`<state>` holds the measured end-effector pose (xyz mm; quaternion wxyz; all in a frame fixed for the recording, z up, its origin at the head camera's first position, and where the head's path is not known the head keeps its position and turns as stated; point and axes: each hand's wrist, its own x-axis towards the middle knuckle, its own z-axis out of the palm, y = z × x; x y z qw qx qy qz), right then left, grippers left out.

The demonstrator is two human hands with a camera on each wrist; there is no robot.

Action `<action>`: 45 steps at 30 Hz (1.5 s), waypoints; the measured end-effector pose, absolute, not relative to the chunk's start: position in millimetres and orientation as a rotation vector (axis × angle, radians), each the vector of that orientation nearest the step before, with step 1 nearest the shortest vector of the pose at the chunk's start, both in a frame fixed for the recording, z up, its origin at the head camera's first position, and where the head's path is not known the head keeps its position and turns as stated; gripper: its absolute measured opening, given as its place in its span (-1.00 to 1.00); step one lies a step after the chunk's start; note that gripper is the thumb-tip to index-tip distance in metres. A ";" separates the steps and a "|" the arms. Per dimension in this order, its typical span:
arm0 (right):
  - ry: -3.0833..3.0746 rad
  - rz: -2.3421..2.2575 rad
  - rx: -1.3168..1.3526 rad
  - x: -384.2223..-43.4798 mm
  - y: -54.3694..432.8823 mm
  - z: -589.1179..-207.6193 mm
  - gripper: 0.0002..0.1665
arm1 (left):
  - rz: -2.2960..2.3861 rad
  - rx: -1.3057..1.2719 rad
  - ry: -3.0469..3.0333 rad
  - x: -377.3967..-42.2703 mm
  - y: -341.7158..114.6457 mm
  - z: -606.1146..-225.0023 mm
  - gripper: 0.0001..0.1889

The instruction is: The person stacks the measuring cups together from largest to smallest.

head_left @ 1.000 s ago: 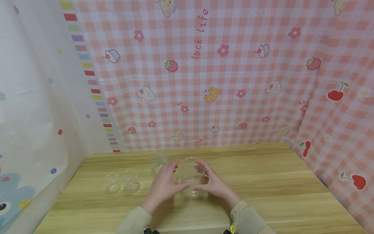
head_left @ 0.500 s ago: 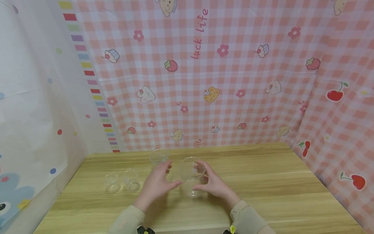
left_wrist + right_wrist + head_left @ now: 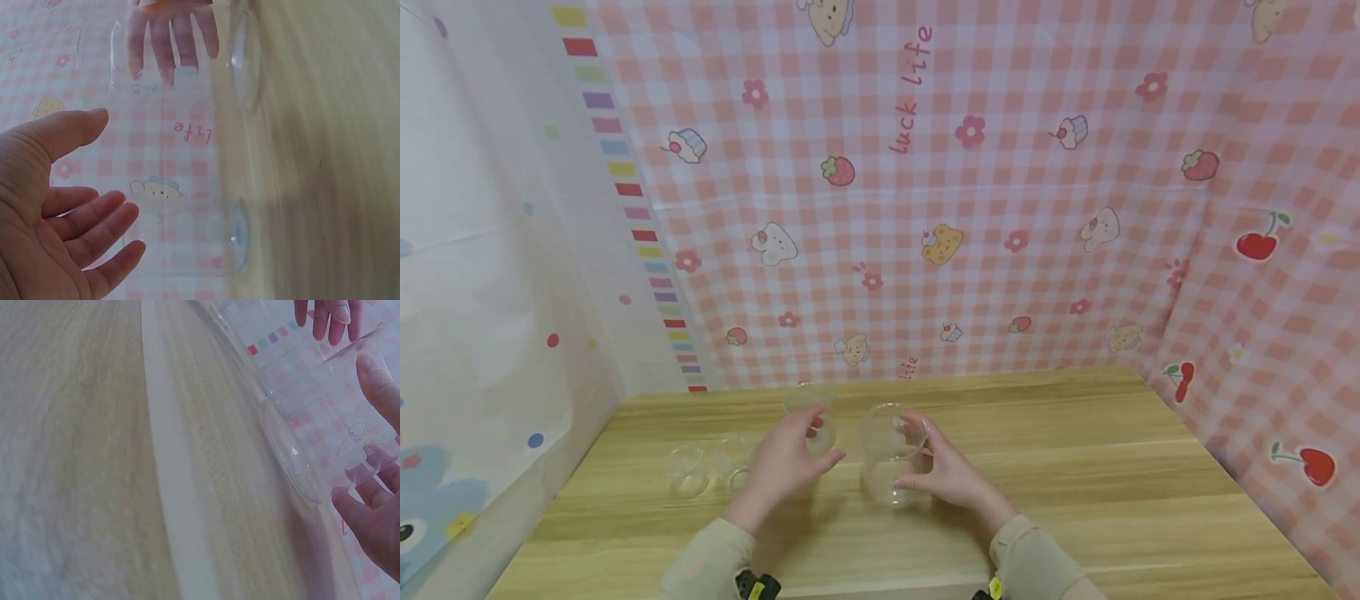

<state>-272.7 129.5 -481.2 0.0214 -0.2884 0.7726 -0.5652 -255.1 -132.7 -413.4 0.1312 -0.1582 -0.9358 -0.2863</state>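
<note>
A large clear cup [image 3: 880, 479] stands upright on the wooden table, in the middle of the head view. My right hand [image 3: 951, 471] holds its right side, thumb in front and fingers curved around the back; in the right wrist view the thumb lies along the clear wall. My left hand [image 3: 786, 458] is apart from that cup, to its left, with fingers spread and nothing between them. Another clear cup [image 3: 826, 437] stands just behind the left hand, which partly hides it. In the left wrist view its base [image 3: 239, 237] shows beyond the fingertips.
Two smaller clear cups stand on the left of the table [image 3: 1075, 500]: one farther left [image 3: 688, 482], the other [image 3: 737, 479] partly covered by my left hand. A pink checked cloth [image 3: 880, 208] hangs behind the table, and a white dotted cloth [image 3: 490, 333] on the left.
My left hand has let go of the large cup and moved left, in front of the other cups. The right hand and the large cup have stayed in place.
</note>
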 end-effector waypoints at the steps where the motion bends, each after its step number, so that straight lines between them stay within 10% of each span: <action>1: 2.399 -1.748 -0.893 -272.6 129.4 -481.0 0.07 | -0.828 -0.447 -2.724 -255.4 -133.8 -412.2 -0.28; 45: 2.420 -1.749 -0.850 -271.7 125.5 -481.5 0.09 | -0.654 -0.429 -2.791 -292.7 -170.4 -374.3 -0.32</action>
